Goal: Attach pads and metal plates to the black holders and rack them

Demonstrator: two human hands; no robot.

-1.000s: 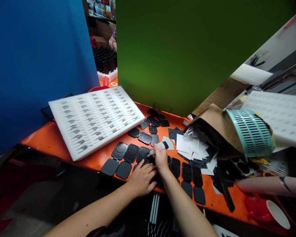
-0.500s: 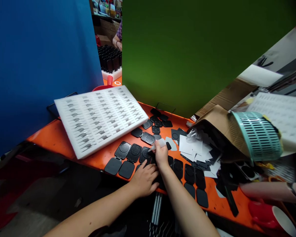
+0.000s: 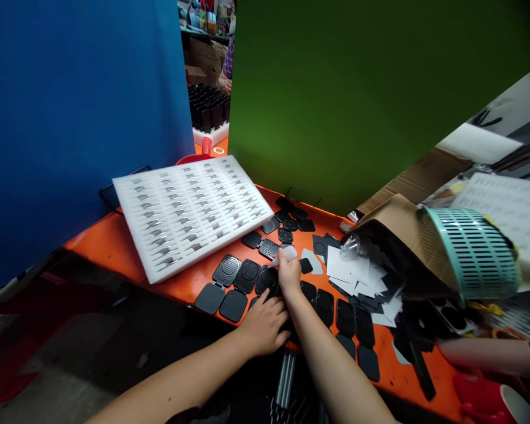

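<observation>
My right hand is closed around a small white squeeze bottle. The bottle's thin nozzle points down-left, over the ringed upper half of a black hinged case. Fingers stretched, my left hand lies at the near table edge, over the lower part of that row, and hides the pieces beneath it. Left of it are two more opened black cases with ringed upper panels and smooth lower flaps. Further opened cases continue the row to the right of my right forearm.
Behind the row a white foam tray holds thin pieces in slots. Loose black pieces and a heap of white and black sheets lie on the orange table. A teal basket and red mug are at right.
The whole view has shifted slightly, so things appear a little further right. Both hands stay at the same case, the bottle still in my right hand.
</observation>
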